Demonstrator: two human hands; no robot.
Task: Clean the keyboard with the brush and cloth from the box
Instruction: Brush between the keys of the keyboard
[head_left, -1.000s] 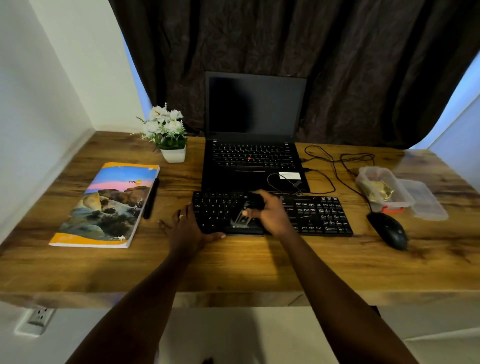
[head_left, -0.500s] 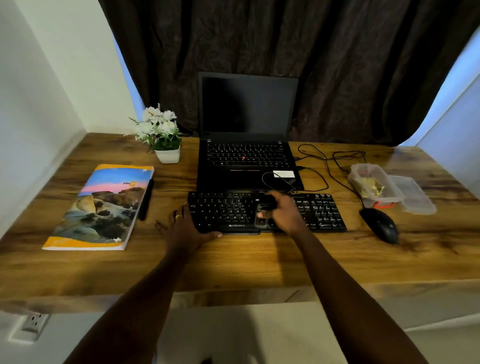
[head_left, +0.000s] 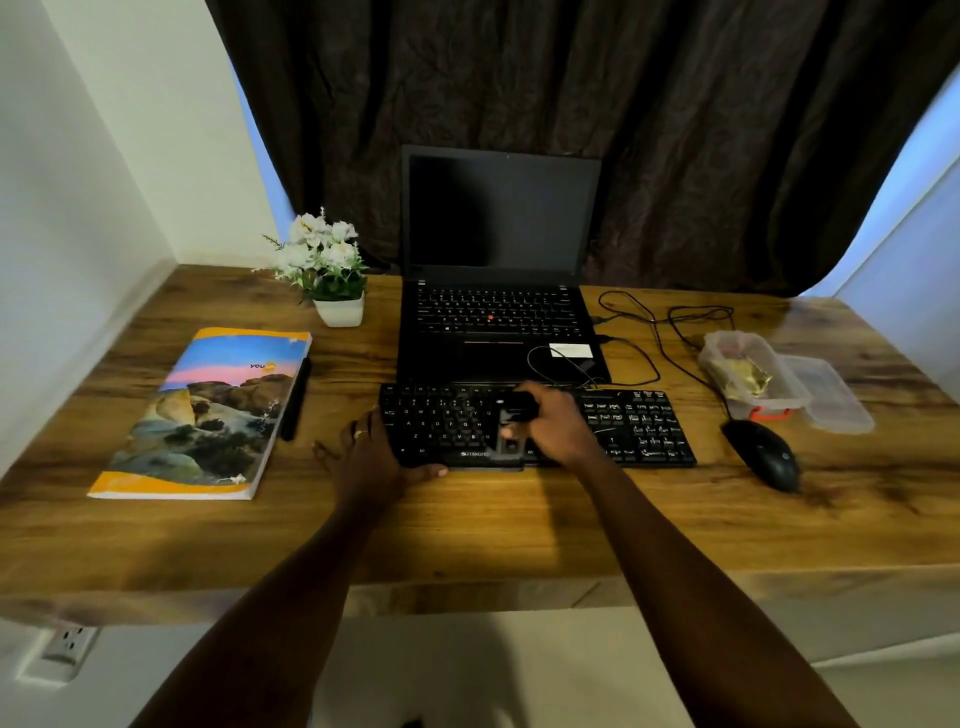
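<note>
In the head view, the keyboard (head_left: 636, 426) is laid flat on the table (head_left: 467, 525), directly in front of an open laptop (head_left: 498, 317) whose screen is dark. The brush (head_left: 511, 423), a small dark tool, is held upright on the keys near the middle of the keyboard. It is gripped by the right hand (head_left: 561, 426), whose fingers are curled round its upper part. The left hand (head_left: 371, 454) is laid spread at the near left corner of the keyboard. Its thumb is extended along the front edge and its fingers rest at the left end, with the outermost finger on the table. The box (head_left: 717, 353), a clear plastic container, stands open at the right of the table, well apart from the keyboard. The cloth (head_left: 743, 375), yellowish and crumpled, is seen inside it. The lid (head_left: 836, 400) lies just beside the box on its right. A black mouse (head_left: 763, 454) is placed between the keyboard and the box, nearer the table edge. A book (head_left: 208, 415) with a pen (head_left: 297, 400) alongside lies at the left, and a potted plant (head_left: 332, 275) stands behind them.
</note>
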